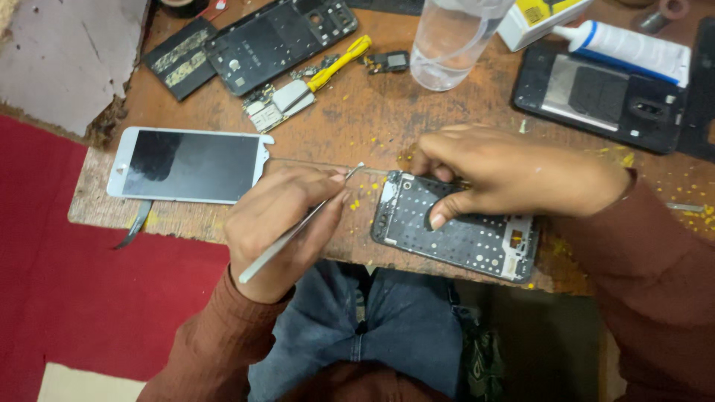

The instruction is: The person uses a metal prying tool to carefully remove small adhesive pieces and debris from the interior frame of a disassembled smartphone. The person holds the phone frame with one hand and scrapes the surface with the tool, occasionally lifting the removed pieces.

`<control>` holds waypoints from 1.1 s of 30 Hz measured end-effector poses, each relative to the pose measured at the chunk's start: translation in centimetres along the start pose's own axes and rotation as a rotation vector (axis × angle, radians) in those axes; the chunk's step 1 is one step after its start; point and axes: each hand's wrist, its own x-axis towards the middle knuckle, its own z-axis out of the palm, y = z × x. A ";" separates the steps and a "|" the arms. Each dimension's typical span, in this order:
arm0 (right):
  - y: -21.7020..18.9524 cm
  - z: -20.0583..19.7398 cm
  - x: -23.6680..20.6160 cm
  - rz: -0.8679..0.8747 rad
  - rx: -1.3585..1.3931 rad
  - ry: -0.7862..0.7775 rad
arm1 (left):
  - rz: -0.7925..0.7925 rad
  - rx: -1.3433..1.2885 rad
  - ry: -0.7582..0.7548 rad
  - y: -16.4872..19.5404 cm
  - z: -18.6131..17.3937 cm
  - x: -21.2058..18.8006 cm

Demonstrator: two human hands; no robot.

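The phone frame [454, 232] lies flat at the near edge of the wooden table [357, 119], right of centre. The right hand [506, 175] presses down on it, thumb on its inner face, apparently to steady it. The left hand [279, 223] grips metal tweezers [298, 227] pen-style, tips angled right toward the frame's far-left corner. A white-framed screen [186, 164] lies to the left; a dark back cover [279, 41] lies farther off.
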 end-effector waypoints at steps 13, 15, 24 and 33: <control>-0.8 -0.6 0.6 0.148 -0.079 -0.072 | 0.035 -0.053 -0.017 -0.7 -0.6 -0.9; -0.6 -0.5 0.6 0.150 -0.094 -0.077 | 0.019 -0.036 -0.022 -0.6 -0.6 -1.0; 0.1 -0.1 0.6 -0.021 -0.133 0.038 | -0.005 -0.012 -0.054 -0.4 -0.6 -0.8; -2.1 1.7 2.0 -0.324 -0.184 0.398 | -0.048 -0.120 -0.037 -0.4 -0.9 -0.8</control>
